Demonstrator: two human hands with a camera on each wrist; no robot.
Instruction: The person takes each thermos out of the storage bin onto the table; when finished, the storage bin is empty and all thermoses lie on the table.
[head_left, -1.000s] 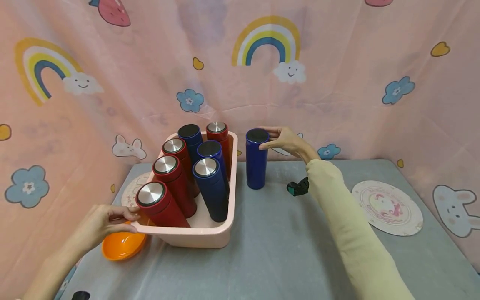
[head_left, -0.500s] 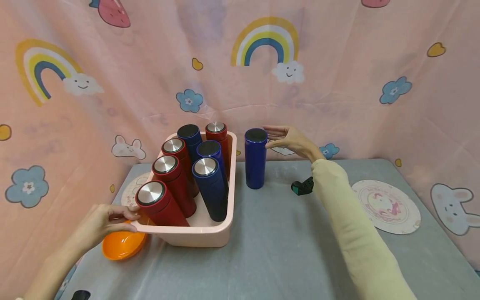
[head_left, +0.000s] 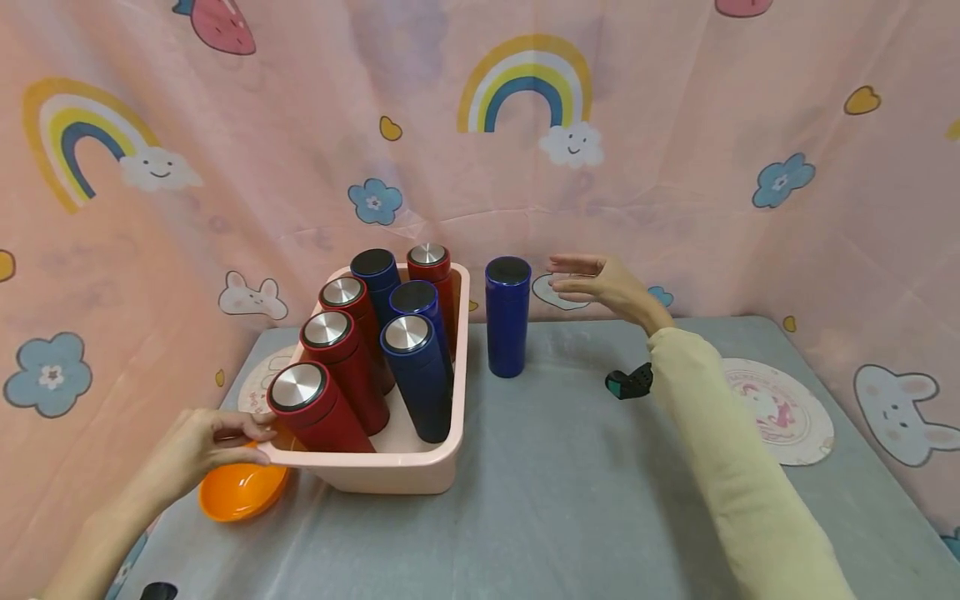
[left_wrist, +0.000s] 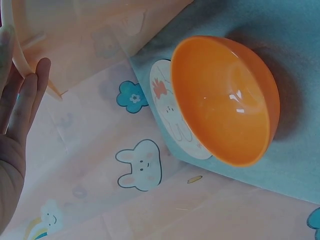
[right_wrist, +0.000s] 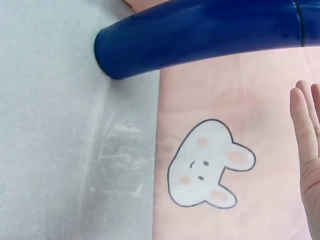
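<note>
In the head view a pink plastic bin holds several red and blue vacuum flasks, among them a red flask at the front left and a blue flask at the front right. My left hand grips the bin's front left rim between thumb and fingers. A lone blue flask with a black lid stands upright on the table, right of the bin. My right hand is a short way to the right of that flask, apart from it, fingers extended and holding nothing. The right wrist view shows the same flask.
An orange bowl sits below my left hand, near a round printed mat. Another round mat lies at the table's right. A black device shows beside my right sleeve. A patterned pink cloth hangs behind the grey table.
My right hand has let go of the lone blue flask and moved away to the right. The flask stays standing where it was. My left hand keeps its hold on the bin's rim.
</note>
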